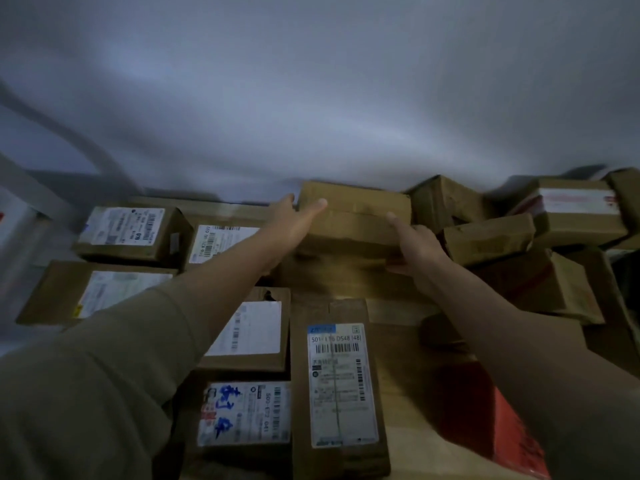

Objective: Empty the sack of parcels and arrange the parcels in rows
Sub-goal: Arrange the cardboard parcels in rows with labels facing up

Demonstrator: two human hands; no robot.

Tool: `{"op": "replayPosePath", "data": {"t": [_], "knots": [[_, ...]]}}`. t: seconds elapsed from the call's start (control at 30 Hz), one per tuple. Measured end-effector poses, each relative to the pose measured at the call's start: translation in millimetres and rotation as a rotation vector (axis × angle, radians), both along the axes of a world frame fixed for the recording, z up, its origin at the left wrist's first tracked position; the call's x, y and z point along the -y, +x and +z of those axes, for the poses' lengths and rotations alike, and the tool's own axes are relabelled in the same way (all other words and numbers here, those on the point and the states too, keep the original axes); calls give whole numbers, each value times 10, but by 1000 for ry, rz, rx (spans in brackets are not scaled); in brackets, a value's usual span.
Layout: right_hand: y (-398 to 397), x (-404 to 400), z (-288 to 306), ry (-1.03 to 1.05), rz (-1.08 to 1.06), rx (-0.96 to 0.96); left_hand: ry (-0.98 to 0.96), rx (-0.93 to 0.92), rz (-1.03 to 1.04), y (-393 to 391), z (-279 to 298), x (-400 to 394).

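Note:
A plain brown cardboard parcel sits at the far middle, against the grey wall. My left hand grips its left end, thumb on top. My right hand holds its right front corner, index finger on top. Several labelled brown parcels lie in rows closer to me: two at the left, one behind my left arm, and three near the middle. No sack is visible.
A loose heap of brown parcels fills the right side, one with a white and red label. A red-printed carton lies at the lower right. The grey wall stands right behind the parcels.

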State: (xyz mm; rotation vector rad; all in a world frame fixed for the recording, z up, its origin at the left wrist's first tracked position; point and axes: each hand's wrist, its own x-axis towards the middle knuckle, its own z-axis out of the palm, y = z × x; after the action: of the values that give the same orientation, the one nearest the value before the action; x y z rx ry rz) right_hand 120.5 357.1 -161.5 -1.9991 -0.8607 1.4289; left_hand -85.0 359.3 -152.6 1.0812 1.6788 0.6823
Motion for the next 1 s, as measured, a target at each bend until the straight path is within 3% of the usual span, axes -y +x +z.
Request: {"op": "replayPosePath", "data": {"t": [0.1, 0.3, 0.47, 0.63, 0.83, 1.0], "knots": [[-3, 56, -40, 54, -56, -2, 55, 7, 10, -53, -9, 116], [41, 185, -95, 78, -300, -224, 225, -58, 104, -42, 108, 343], [95, 328, -67, 108, -264, -306, 268, -51, 169, -71, 202, 486], [140, 374, -49, 127, -225, -260, 254, -86, 141, -31, 206, 573], [110, 484, -81, 26, 52, -125, 110, -320, -66, 44, 111, 676], [-11, 531, -110, -10, 199, -205, 189, -670, -487, 84, -37, 697]]}}
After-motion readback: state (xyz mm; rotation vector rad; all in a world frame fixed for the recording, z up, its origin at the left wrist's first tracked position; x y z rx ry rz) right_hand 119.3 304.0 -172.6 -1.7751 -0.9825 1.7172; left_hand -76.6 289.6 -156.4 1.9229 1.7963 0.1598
